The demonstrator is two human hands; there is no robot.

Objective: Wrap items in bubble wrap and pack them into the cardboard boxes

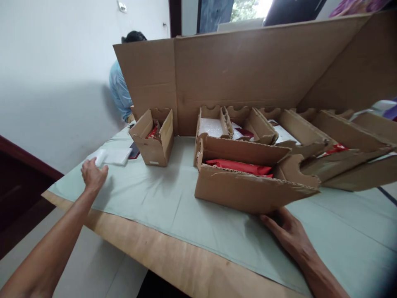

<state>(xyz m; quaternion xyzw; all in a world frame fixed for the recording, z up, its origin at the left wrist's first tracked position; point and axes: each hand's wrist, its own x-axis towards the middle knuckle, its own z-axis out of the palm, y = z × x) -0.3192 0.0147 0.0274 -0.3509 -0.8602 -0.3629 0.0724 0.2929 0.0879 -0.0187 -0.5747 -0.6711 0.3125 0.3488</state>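
At the left end of the table, my left hand [93,171] is closed on a small white piece [99,157]. A flat white packet [116,156] lies right behind it; I cannot tell whether the two are joined. My right hand [290,236] grips the lower right corner of an open cardboard bin [248,192], its fingers partly hidden under the bin. Inside that bin is a red packet [240,166]. The bin sits in front of a row of similar bins and looks slightly turned.
A smaller cardboard bin [155,147] with red contents stands left of the row. Beside it lies a dark flat object [134,151]. Behind rises a tall cardboard panel [235,70]. A pale green cloth [164,203] covers the wooden table [173,244]. Another person [119,89] is bent over behind the panel.
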